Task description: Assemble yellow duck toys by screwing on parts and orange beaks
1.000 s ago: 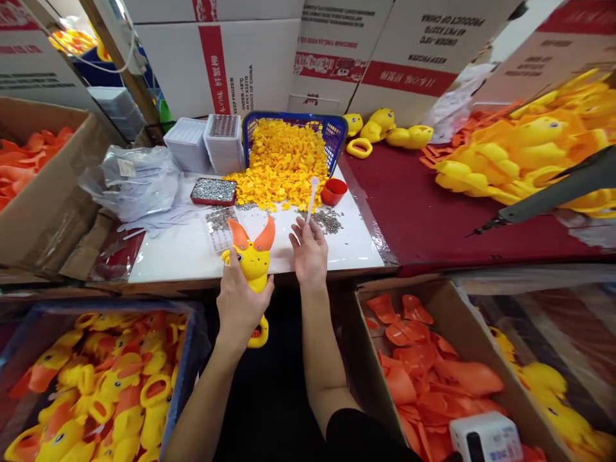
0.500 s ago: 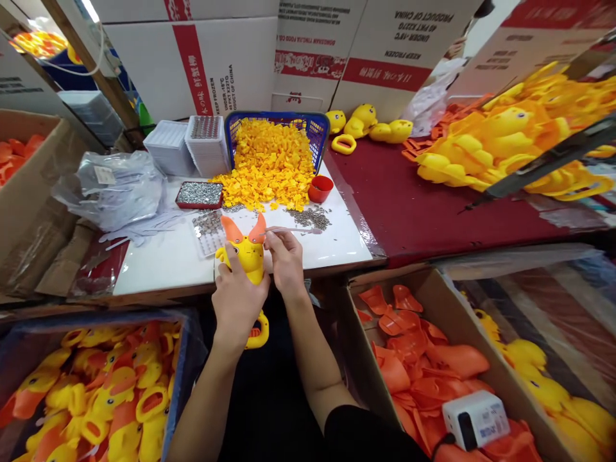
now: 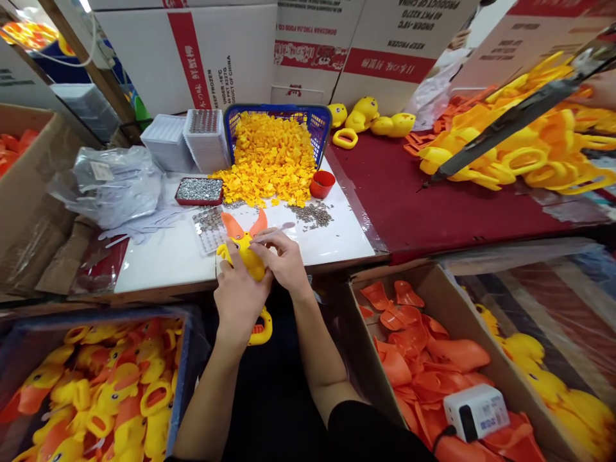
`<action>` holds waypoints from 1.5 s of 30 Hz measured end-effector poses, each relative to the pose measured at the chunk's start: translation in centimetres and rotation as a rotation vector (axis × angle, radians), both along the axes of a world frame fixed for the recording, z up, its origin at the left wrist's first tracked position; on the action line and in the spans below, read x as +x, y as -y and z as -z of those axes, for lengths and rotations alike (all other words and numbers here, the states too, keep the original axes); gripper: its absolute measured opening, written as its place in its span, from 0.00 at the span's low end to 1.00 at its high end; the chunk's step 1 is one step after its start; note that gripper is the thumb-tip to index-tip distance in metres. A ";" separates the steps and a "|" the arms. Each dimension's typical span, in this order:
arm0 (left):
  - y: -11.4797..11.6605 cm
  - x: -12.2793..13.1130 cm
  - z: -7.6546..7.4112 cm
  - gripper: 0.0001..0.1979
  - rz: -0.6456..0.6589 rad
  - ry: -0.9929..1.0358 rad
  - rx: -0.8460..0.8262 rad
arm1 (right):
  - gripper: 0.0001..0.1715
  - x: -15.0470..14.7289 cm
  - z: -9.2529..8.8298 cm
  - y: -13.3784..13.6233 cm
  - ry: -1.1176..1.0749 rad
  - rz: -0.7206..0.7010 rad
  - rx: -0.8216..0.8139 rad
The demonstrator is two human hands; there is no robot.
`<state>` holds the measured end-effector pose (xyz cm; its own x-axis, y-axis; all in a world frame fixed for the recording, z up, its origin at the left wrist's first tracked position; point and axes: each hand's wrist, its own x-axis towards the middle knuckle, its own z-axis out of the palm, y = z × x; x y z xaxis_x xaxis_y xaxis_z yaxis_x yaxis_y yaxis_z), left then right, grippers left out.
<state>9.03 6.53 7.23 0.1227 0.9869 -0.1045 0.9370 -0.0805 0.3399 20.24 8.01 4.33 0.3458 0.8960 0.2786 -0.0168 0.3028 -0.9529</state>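
My left hand (image 3: 239,285) is wrapped round a yellow plastic toy duck (image 3: 251,262) with an orange split beak pointing away from me and a ring handle below. In my right hand (image 3: 283,256) a thin pale stick with a flat, spoon-like end (image 3: 287,226) is pinched; its other end is at the duck's head, and the exact contact is hidden by my fingers. Just beyond the duck lie a clear tray of small round discs (image 3: 210,230) and a loose pile of small screws (image 3: 312,216) on the white work surface (image 3: 344,237).
A blue basket (image 3: 317,138) spills small yellow parts. Near it stand a red cup (image 3: 322,184) and a red tray of metal bits (image 3: 199,191). A bin of ducks (image 3: 115,391) is at lower left, a carton of orange beaks (image 3: 423,353) at lower right. A dark tool (image 3: 500,131) hangs at right.
My right hand has brought the stick from beside the beak to the duck's head. The hanging dark tool has swung left. My left hand keeps hold of the duck.
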 end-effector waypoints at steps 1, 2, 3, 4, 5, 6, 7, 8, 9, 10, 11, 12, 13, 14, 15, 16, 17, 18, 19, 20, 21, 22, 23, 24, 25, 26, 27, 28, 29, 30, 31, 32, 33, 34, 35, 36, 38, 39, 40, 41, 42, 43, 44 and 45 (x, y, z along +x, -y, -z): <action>0.0 0.0 0.1 0.51 -0.002 0.000 0.005 | 0.09 0.0 0.0 0.0 0.043 0.007 0.014; 0.0 0.0 0.1 0.51 -0.004 0.001 0.011 | 0.08 0.1 0.0 0.1 0.069 0.014 0.022; 0.0 0.0 0.2 0.50 -0.007 0.002 0.014 | 0.08 0.1 0.0 0.1 0.088 0.021 0.027; 0.0 0.0 0.3 0.50 -0.012 0.002 0.017 | 0.07 0.0 -0.1 0.2 0.108 0.025 0.028; 0.0 0.0 0.3 0.51 -0.014 0.004 0.019 | 0.07 -0.1 -0.1 0.3 0.134 0.027 0.031; 0.0 0.0 0.4 0.51 -0.014 0.005 0.021 | 0.06 -0.1 -0.2 0.4 0.167 0.033 0.035; 0.0 0.0 0.5 0.51 -0.009 0.005 0.022 | 0.06 -0.2 -0.3 0.5 0.209 0.044 0.042; 0.0 0.0 0.5 0.51 -0.004 0.003 0.021 | 0.06 -0.3 -0.3 0.6 0.262 0.059 0.050; 0.0 -0.1 0.5 0.51 0.002 -0.001 0.019 | 0.07 -0.4 -0.4 0.8 0.323 0.081 0.060; 0.0 -0.1 0.5 0.50 0.009 -0.007 0.015 | 0.08 -0.5 -0.4 0.9 0.390 0.106 0.072; 0.0 -0.1 0.4 0.48 0.014 -0.015 0.009 | 0.09 -0.6 -0.5 1.0 0.457 0.130 0.087; 0.0 -0.1 0.3 0.47 0.018 -0.022 0.003 | 0.11 -0.6 -0.6 1.0 0.521 0.151 0.104; 0.0 -0.1 0.2 0.46 0.022 -0.024 -0.002 | 0.12 -0.7 -0.6 1.1 0.579 0.159 0.123; 0.0 -0.1 0.2 0.45 0.024 -0.023 -0.008 | 0.13 -0.6 -0.6 1.2 0.628 0.155 0.141; 0.1 -0.2 0.1 0.45 0.029 -0.017 -0.011 | 0.13 -0.6 -0.7 1.2 0.669 0.142 0.159; 0.1 -0.2 0.0 0.46 0.033 -0.008 -0.014 | 0.13 -0.6 -0.6 1.3 0.705 0.128 0.173; 0.1 -0.3 0.0 0.46 0.034 0.002 -0.016 | 0.13 -0.6 -0.6 1.3 0.736 0.125 0.185; 0.1 -0.3 -0.1 0.45 0.034 0.010 -0.017 | 0.13 -0.7 -0.5 1.3 0.762 0.135 0.192; 0.1 -0.4 -0.1 0.44 0.031 0.016 -0.016 | 0.14 -0.8 -0.4 1.3 0.780 0.157 0.196; 0.1 -0.5 -0.1 0.42 0.032 0.021 -0.012 | 0.15 -0.9 -0.3 1.3 0.790 0.185 0.192; 0.1 -0.5 -0.1 0.41 0.040 0.027 -0.012 | 0.15 -1.0 -0.2 1.2 0.790 0.207 0.177; 0.1 -0.5 -0.1 0.40 0.048 0.034 -0.017 | 0.15 -1.1 -0.1 1.2 0.780 0.217 0.153; 0.1 -0.6 -0.1 0.40 0.055 0.043 -0.021 | 0.14 -1.1 -0.1 1.3 0.760 0.213 0.125; 0.1 -0.5 -0.1 0.41 0.055 0.054 -0.026 | 0.12 -1.1 -0.1 1.3 0.734 0.195 0.095; 0.2 -0.5 -0.1 0.42 0.050 0.064 -0.033 | 0.09 -1.0 -0.2 1.4 0.703 0.173 0.069; 0.2 -0.5 -0.1 0.44 0.039 0.071 -0.039 | 0.08 -0.9 -0.2 1.4 0.674 0.149 0.050; 0.2 -0.4 -0.1 0.46 0.026 0.075 -0.043 | 0.07 -0.8 -0.3 1.5 0.653 0.130 0.041; 0.2 -0.4 0.0 0.46 0.018 0.075 -0.042 | 0.06 -0.6 -0.3 1.5 0.646 0.118 0.038; 0.3 -0.4 0.1 0.47 0.023 0.072 -0.039 | 0.05 -0.6 -0.3 1.5 0.655 0.114 0.041; 0.3 -0.4 0.2 0.47 0.031 0.073 -0.030 | 0.05 -0.5 -0.2 1.5 0.675 0.119 0.046; 0.2 -0.5 0.4 0.47 0.039 0.076 -0.016 | 0.07 -0.5 -0.1 1.4 0.699 0.128 0.052; 0.2 -0.6 0.7 0.47 0.051 0.082 -0.001 | 0.08 -0.5 0.0 1.2 0.723 0.134 0.058; 0.1 -0.7 0.9 0.47 0.061 0.089 0.011 | 0.08 -0.5 0.1 1.1 0.737 0.139 0.064; 0.1 -0.8 1.2 0.47 0.069 0.095 0.022 | 0.08 -0.4 0.2 1.0 0.742 0.141 0.071; 0.0 -0.8 1.4 0.48 0.071 0.097 0.029 | 0.08 -0.3 0.2 1.0 0.740 0.140 0.080; 0.0 -0.9 1.5 0.48 0.069 0.099 0.035 | 0.07 -0.2 0.2 1.0 0.733 0.133 0.089; 0.1 -0.9 1.7 0.49 0.069 0.101 0.048 | 0.06 0.2 0.0 1.1 0.706 0.107 0.102; 0.2 -1.0 1.8 0.48 0.078 0.107 0.061 | 0.05 0.4 0.0 1.1 0.682 0.089 0.105; 0.2 -1.0 1.9 0.47 0.090 0.117 0.078 | 0.06 0.6 -0.1 1.1 0.649 0.072 0.107; 0.3 -1.0 2.0 0.46 0.095 0.131 0.091 | 0.06 0.8 -0.2 1.1 0.612 0.060 0.106; 0.4 -1.0 2.1 0.46 0.090 0.151 0.098 | 0.07 0.8 -0.2 1.1 0.578 0.055 0.102; 0.4 -1.0 2.4 0.47 0.075 0.179 0.104 | 0.08 0.8 -0.1 1.0 0.552 0.054 0.096; 0.4 -1.1 2.6 0.48 0.062 0.215 0.114 | 0.09 0.7 0.0 0.9 0.543 0.056 0.088; 0.3 -1.1 2.9 0.48 0.055 0.253 0.127 | 0.09 0.5 0.1 0.8 0.549 0.063 0.079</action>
<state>7.88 6.22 4.30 0.1825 0.9814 0.0602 0.8169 -0.1855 0.5462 20.71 7.19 4.24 0.1830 0.8472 0.4988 0.4962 0.3584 -0.7908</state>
